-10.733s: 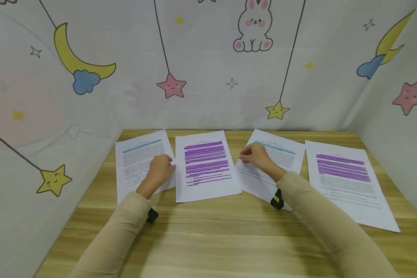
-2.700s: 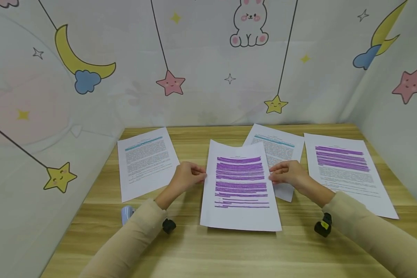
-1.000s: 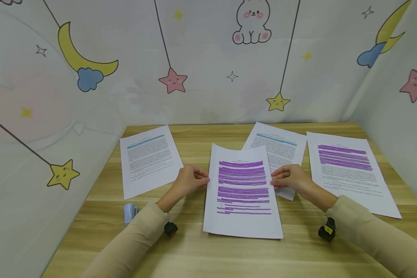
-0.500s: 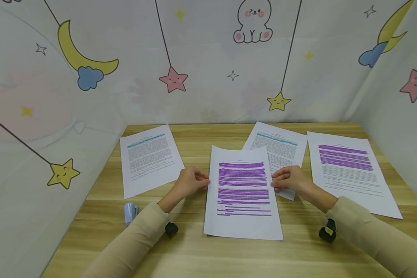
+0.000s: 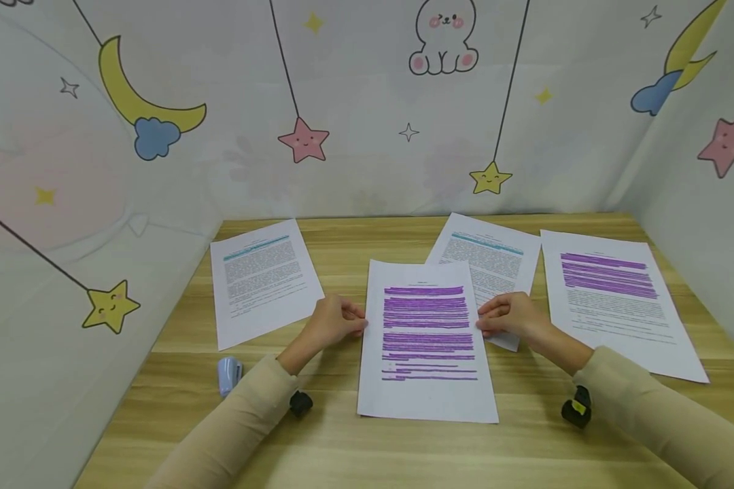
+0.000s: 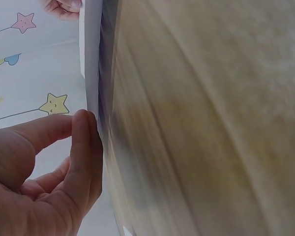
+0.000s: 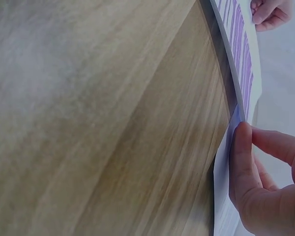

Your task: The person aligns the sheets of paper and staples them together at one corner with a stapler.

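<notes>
In the head view, a white printed paper (image 5: 427,401), its text struck over with purple highlighter, lies close over the table in front of the person. My left hand (image 5: 333,322) pinches its left edge between thumb and fingers. Opposite, my right hand (image 5: 514,319) pinches the right edge. In the left wrist view the fingertips meet at the edge of the paper (image 6: 91,54), seen nearly side-on. The right wrist view shows thumb and finger at the other edge, beside the purple lines. The paper's upper right part overlaps a sheet with a blue highlighted heading (image 5: 495,261).
Another blue-headed sheet (image 5: 263,285) lies at the back left. At the right is a sheet with purple on its upper half (image 5: 618,312). A small pale blue, stapler-like object (image 5: 229,375) stands by the left sleeve. Printed curtains (image 5: 367,176) bound the wooden table (image 5: 373,462).
The purple-marked paper, between the two blue-headed sheets 10.7 s ago, has come nearer and rightward. Both hands moved to its edges. Over the last second its far edge has sunk slightly flatter.
</notes>
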Tool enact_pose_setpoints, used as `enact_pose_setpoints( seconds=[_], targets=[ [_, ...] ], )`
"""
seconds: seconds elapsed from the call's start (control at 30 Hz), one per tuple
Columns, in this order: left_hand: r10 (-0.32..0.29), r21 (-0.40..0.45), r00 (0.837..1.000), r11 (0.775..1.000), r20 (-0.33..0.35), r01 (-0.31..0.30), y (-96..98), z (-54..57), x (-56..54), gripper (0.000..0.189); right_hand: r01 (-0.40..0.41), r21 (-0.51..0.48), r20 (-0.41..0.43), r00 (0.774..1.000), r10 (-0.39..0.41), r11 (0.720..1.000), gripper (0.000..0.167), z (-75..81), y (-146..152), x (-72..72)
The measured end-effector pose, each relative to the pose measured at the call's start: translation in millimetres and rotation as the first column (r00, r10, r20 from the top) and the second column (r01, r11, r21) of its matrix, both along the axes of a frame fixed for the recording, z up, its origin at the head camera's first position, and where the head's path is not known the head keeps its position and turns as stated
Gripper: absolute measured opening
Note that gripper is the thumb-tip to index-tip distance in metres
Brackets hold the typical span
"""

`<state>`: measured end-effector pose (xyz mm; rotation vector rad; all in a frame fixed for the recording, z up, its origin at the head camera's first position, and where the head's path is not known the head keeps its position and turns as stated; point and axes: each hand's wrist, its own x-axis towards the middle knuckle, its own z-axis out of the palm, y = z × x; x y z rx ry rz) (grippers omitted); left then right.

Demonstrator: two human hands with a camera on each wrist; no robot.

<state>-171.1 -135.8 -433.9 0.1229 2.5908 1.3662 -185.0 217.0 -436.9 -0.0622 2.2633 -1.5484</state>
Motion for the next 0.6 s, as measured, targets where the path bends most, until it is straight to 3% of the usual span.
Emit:
enact_pose_setpoints(
  seconds=[0.6],
  targets=[
    [-0.004,0.02,1.0,1.0,-0.001,0.004,0.1,-5.1,0.1,0.005,-0.013,0.022,-0.046,0.999,0.014,1.0,0.026,0.5,2.2,0.6]
  ],
)
